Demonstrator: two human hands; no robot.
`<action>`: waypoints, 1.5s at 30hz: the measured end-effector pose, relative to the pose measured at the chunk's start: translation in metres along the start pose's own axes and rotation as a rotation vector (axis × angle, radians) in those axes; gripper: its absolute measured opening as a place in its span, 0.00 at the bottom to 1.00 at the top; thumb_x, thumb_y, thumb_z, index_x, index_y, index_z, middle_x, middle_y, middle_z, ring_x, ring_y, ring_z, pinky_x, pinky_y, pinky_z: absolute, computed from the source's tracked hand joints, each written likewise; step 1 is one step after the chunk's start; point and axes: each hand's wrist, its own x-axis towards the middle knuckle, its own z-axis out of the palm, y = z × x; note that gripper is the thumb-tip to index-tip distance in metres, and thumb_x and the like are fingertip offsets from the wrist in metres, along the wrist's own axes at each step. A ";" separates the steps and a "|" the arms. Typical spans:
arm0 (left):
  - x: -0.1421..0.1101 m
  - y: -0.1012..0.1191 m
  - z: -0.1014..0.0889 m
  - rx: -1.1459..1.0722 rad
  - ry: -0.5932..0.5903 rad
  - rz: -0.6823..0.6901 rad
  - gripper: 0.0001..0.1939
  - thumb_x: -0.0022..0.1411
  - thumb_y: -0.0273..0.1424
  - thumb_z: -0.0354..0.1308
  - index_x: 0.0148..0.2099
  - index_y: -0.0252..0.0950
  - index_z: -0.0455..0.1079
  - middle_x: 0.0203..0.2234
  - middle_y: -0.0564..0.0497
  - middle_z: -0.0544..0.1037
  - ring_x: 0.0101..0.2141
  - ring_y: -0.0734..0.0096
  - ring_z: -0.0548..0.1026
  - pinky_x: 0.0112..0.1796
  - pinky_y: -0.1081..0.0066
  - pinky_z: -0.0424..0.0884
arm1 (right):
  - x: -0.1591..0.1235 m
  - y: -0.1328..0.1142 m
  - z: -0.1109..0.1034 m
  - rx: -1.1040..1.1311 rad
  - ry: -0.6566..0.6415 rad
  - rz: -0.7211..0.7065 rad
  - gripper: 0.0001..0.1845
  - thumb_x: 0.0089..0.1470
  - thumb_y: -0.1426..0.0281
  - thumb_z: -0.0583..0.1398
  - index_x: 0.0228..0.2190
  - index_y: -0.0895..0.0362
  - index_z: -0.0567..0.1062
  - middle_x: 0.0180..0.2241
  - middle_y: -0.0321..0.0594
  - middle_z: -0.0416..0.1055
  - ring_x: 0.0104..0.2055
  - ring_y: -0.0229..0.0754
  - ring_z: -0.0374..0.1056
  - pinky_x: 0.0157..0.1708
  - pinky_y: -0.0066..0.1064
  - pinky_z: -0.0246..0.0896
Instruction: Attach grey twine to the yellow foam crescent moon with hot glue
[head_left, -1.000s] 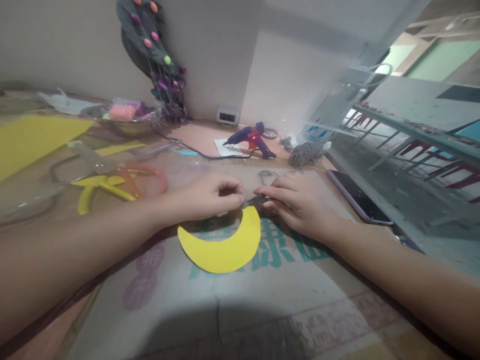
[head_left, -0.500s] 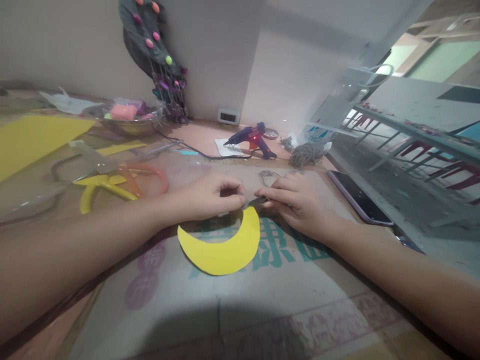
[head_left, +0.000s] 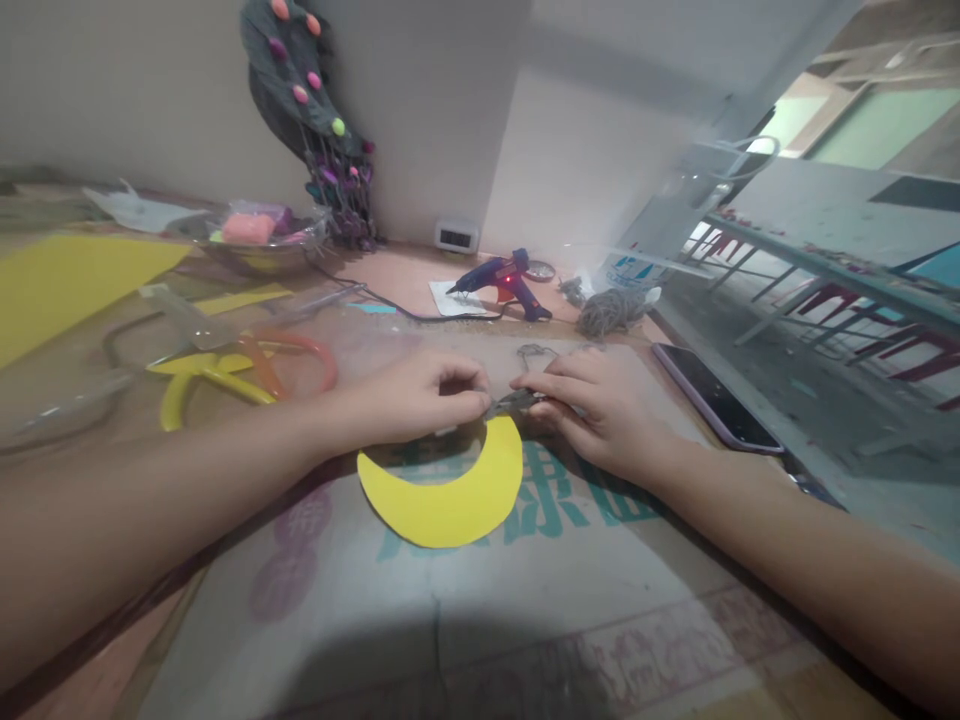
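Note:
A yellow paper crescent (head_left: 450, 515) lies over the printed cardboard, its tips pointing up. My left hand (head_left: 442, 395) is closed in a pinch at the crescent's upper right tip, which the fingertips partly hide. Grey yarn (head_left: 517, 401) runs from that tip to my right hand (head_left: 589, 400), whose thumb and fingers are closed on it. A loose loop of the same yarn shows behind the right fingers. How the yarn sits at the tip is hidden.
Behind my hands lie a blue glue gun (head_left: 499, 280) with a red light and a grey yarn ball (head_left: 615, 310). A phone (head_left: 716, 398) rests at right. Orange-handled scissors (head_left: 319, 355), yellow paper (head_left: 75, 280) and a bowl (head_left: 259, 258) are at left. A decorated grey crescent (head_left: 289, 80) leans on the wall.
The crescent has shifted very slightly right, and more grey yarn shows between my hands. Both hands keep nearly the same place and grip.

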 end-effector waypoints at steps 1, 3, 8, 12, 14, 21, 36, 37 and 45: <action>0.000 0.000 0.000 -0.005 0.001 0.001 0.09 0.59 0.33 0.51 0.31 0.36 0.69 0.23 0.57 0.74 0.25 0.76 0.69 0.28 0.77 0.63 | 0.000 0.000 0.000 0.000 0.000 -0.003 0.15 0.62 0.65 0.54 0.46 0.57 0.74 0.33 0.43 0.71 0.35 0.43 0.63 0.35 0.34 0.55; 0.000 0.000 0.000 -0.010 -0.002 0.009 0.09 0.59 0.32 0.51 0.31 0.36 0.69 0.23 0.58 0.74 0.26 0.76 0.69 0.28 0.77 0.63 | 0.000 0.000 0.000 -0.002 -0.005 -0.002 0.15 0.62 0.65 0.54 0.46 0.57 0.74 0.32 0.43 0.71 0.35 0.43 0.63 0.35 0.34 0.54; 0.000 -0.002 0.001 0.009 -0.004 0.015 0.09 0.60 0.32 0.50 0.31 0.36 0.69 0.24 0.57 0.74 0.26 0.75 0.69 0.28 0.76 0.63 | 0.000 0.001 0.002 -0.014 -0.017 -0.010 0.15 0.62 0.65 0.54 0.45 0.57 0.75 0.32 0.43 0.71 0.34 0.42 0.63 0.34 0.34 0.53; 0.000 -0.003 0.000 0.023 -0.001 0.023 0.10 0.60 0.33 0.50 0.31 0.36 0.69 0.23 0.57 0.74 0.27 0.74 0.70 0.28 0.76 0.63 | 0.000 0.001 0.003 -0.010 -0.010 -0.018 0.14 0.62 0.66 0.54 0.45 0.57 0.75 0.32 0.42 0.71 0.34 0.42 0.63 0.34 0.34 0.53; 0.000 -0.003 0.000 0.024 -0.002 0.029 0.10 0.60 0.33 0.50 0.31 0.36 0.69 0.23 0.57 0.74 0.27 0.75 0.70 0.29 0.76 0.62 | 0.001 0.001 0.003 -0.012 -0.007 -0.017 0.14 0.62 0.66 0.54 0.44 0.58 0.75 0.31 0.42 0.71 0.33 0.42 0.63 0.34 0.34 0.53; 0.002 -0.003 0.000 0.026 -0.008 0.034 0.10 0.61 0.33 0.50 0.31 0.36 0.69 0.24 0.57 0.74 0.27 0.75 0.70 0.29 0.76 0.63 | 0.001 0.001 0.004 -0.006 0.027 -0.028 0.13 0.62 0.66 0.55 0.42 0.58 0.76 0.30 0.41 0.71 0.32 0.40 0.63 0.33 0.34 0.53; 0.001 -0.002 0.000 0.019 -0.010 0.013 0.10 0.61 0.35 0.51 0.32 0.37 0.70 0.25 0.57 0.75 0.27 0.75 0.70 0.29 0.76 0.63 | 0.000 0.002 0.001 0.018 -0.025 0.001 0.14 0.62 0.65 0.54 0.45 0.57 0.74 0.32 0.42 0.70 0.34 0.41 0.63 0.34 0.33 0.54; 0.001 -0.002 0.000 0.019 -0.009 0.014 0.10 0.61 0.35 0.51 0.32 0.37 0.70 0.25 0.57 0.75 0.27 0.75 0.70 0.29 0.76 0.63 | 0.000 0.002 0.002 0.017 -0.031 -0.008 0.14 0.62 0.65 0.54 0.45 0.57 0.74 0.32 0.42 0.70 0.34 0.41 0.63 0.34 0.33 0.54; 0.000 -0.002 0.000 0.023 -0.009 0.018 0.11 0.61 0.36 0.50 0.32 0.36 0.70 0.25 0.56 0.75 0.28 0.73 0.71 0.30 0.75 0.63 | 0.000 0.002 0.004 0.015 -0.031 -0.020 0.14 0.62 0.66 0.54 0.45 0.57 0.75 0.32 0.42 0.70 0.34 0.41 0.63 0.34 0.34 0.53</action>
